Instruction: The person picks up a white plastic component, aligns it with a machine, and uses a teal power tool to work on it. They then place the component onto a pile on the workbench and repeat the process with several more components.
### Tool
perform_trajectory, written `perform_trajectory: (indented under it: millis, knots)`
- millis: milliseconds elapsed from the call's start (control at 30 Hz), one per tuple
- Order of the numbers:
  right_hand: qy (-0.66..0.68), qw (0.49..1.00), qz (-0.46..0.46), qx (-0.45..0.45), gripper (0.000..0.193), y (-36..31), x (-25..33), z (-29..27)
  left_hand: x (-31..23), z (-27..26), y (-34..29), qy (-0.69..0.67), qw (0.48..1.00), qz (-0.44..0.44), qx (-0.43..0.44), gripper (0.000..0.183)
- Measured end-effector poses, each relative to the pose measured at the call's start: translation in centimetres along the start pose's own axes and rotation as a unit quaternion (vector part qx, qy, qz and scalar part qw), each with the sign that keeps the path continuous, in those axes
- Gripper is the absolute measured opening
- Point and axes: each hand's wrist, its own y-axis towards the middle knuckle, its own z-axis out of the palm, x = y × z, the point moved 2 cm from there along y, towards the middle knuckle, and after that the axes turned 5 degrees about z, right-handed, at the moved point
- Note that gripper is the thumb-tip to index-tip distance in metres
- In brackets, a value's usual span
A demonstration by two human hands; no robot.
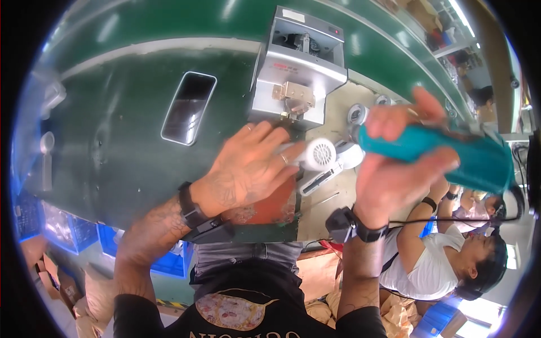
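My left hand (pixel 248 172) grips a small white round part with a grilled face (pixel 319 153), holding it over the edge of the green bench (pixel 112 146). My right hand (pixel 394 169) is wrapped around a teal power screwdriver (pixel 451 149), whose tip end points left toward the white part. Both wrists carry black bands with small black boxes. A red-orange pad (pixel 270 208) lies under my left hand.
A grey metal machine (pixel 298 67) stands just beyond my hands. A phone (pixel 189 108) lies face up on the green surface to the left. More white parts (pixel 356 114) sit near the machine. A person in a white top (pixel 428 265) sits at the right. Blue crates (pixel 73 234) stand below the bench.
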Motion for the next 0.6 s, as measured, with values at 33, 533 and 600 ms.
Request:
perform_trajectory:
  millis: [33,533,600]
  knots:
    - [0.003,1.000,0.002,0.003,0.083,0.3,-0.6,0.8,-0.3,0.1,-0.3,-0.011,1.000,0.001,0.003,0.038]
    - [-0.034,0.996,0.049,0.063,0.047,1.3,-6.5,4.6,0.7,0.4,-1.1,-0.075,0.997,-0.003,-0.020,0.037]
    - [-0.038,0.995,0.067,0.070,0.047,0.9,-6.1,5.0,0.8,0.1,-1.4,-0.086,0.996,0.001,-0.028,0.035]
